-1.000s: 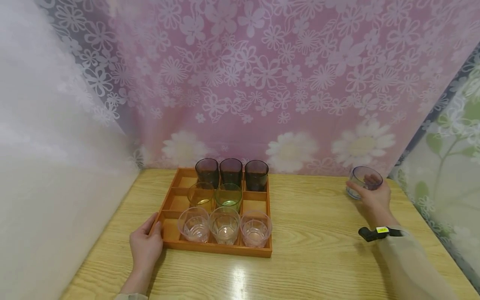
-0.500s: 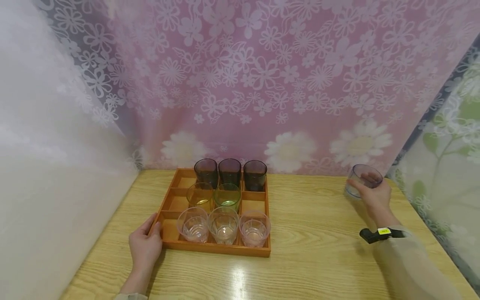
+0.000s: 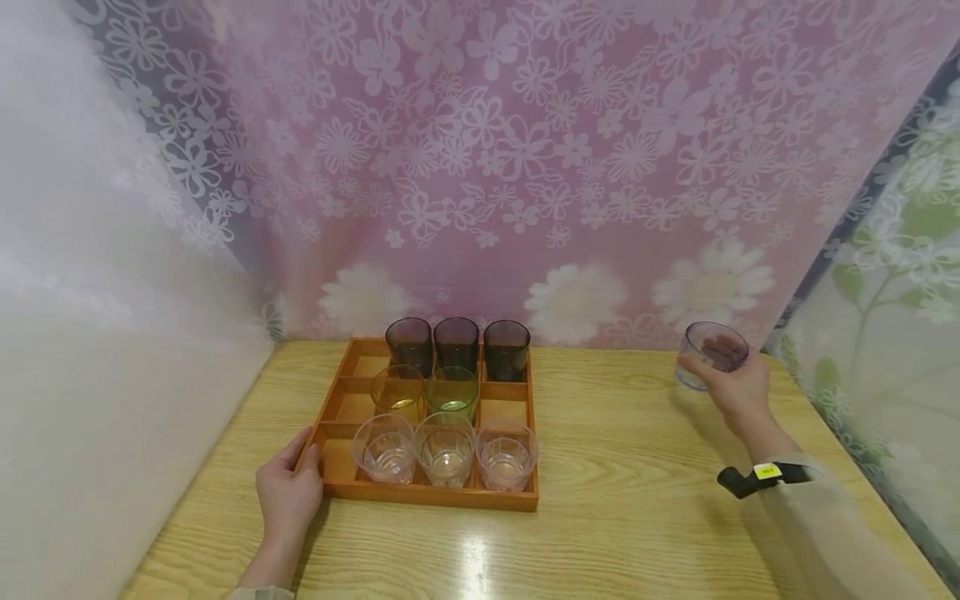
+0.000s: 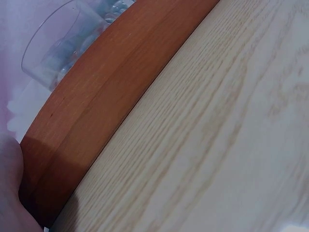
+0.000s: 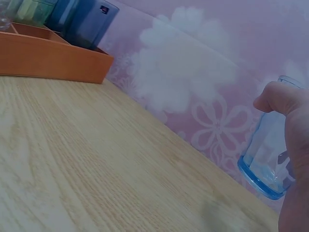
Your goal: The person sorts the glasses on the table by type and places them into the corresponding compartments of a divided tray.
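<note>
My right hand [image 3: 738, 396] grips a clear drinking glass [image 3: 696, 348] with a bluish rim and base, at the far right. In the right wrist view the glass [image 5: 265, 159] is tilted in the picture, and a faint shadow lies on the table below it. My left hand [image 3: 288, 492] holds the front left corner of a divided wooden tray [image 3: 431, 497], thumb over its side. Dark purple glasses [image 3: 456, 346] stand in the tray's back row. A yellow glass [image 3: 397, 392] and a green glass [image 3: 452, 392] are in the middle row. Clear and pinkish glasses [image 3: 444, 454] fill the front.
The tray stands on a light wood-grain table [image 3: 615, 467]. A pink flowered curtain [image 3: 480, 167] hangs behind the table's back edge. A pale sheet [image 3: 112, 333] borders the left side, and a leaf-patterned curtain [image 3: 885, 333] the right.
My right hand has shifted a little to the left and up in the head view, carrying the clear glass. My left hand stays at the tray's corner.
</note>
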A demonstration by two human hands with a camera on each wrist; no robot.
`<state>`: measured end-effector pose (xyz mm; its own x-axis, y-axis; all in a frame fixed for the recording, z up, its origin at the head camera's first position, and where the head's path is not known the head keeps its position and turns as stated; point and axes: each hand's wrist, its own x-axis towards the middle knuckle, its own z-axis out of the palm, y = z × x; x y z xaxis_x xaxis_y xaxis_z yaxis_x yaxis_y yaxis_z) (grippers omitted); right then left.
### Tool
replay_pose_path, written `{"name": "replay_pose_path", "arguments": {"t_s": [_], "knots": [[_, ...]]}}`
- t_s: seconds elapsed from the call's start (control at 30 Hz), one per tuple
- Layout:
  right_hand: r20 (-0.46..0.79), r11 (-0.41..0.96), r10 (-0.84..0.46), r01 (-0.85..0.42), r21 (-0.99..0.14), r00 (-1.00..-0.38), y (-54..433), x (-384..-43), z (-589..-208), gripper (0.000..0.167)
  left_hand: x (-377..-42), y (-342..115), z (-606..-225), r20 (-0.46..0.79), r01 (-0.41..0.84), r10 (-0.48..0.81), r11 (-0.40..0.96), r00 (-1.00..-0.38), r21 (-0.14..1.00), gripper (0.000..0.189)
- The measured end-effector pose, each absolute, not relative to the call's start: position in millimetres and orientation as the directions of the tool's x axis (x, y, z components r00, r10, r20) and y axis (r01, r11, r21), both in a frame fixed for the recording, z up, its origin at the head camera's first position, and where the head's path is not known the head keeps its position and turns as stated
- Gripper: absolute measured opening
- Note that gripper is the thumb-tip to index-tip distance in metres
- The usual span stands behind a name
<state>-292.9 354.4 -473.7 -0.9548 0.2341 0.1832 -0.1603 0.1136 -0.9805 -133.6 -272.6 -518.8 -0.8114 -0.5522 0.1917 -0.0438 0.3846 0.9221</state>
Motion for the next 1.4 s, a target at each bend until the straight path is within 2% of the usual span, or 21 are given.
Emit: {"name": "replay_pose_path", "arguments": {"t_s": [0.23,0.4,0.57,0.73,1.03,1.4], "knots": [[0.248,0.207,0.162,-0.212,-0.955,-0.955,340,-285,-468,0.057,-133,-272,-520,0.180,-0.049,-0.555,0.372,-0.812,0.927,0.037],[0.248,0.265,0.107,-0.213,-0.940,-0.963,327,-280,-463,0.059,-133,-273,-519,0.173,-0.060,-0.556,0.375,-0.813,0.925,0.037],[0.244,0.216,0.027,-0.233,-0.948,-0.969,314,-276,-459,0.062,-132,-273,-518,0.169,-0.061,-0.554,0.372,-0.815,0.926,0.037],[0.237,0.240,-0.054,-0.243,-0.940,-0.970,296,-272,-452,0.063,-132,-273,-518,0.168,-0.056,-0.553,0.365,-0.816,0.929,0.037],[0.238,0.224,-0.275,-0.303,-0.926,-0.932,268,-270,-442,0.074,-133,-272,-517,0.179,-0.049,-0.553,0.372,-0.814,0.927,0.037],[0.248,0.165,-0.361,-0.324,-0.932,-0.899,234,-274,-439,0.074,-132,-272,-516,0.176,-0.045,-0.551,0.364,-0.816,0.931,0.037]]}}
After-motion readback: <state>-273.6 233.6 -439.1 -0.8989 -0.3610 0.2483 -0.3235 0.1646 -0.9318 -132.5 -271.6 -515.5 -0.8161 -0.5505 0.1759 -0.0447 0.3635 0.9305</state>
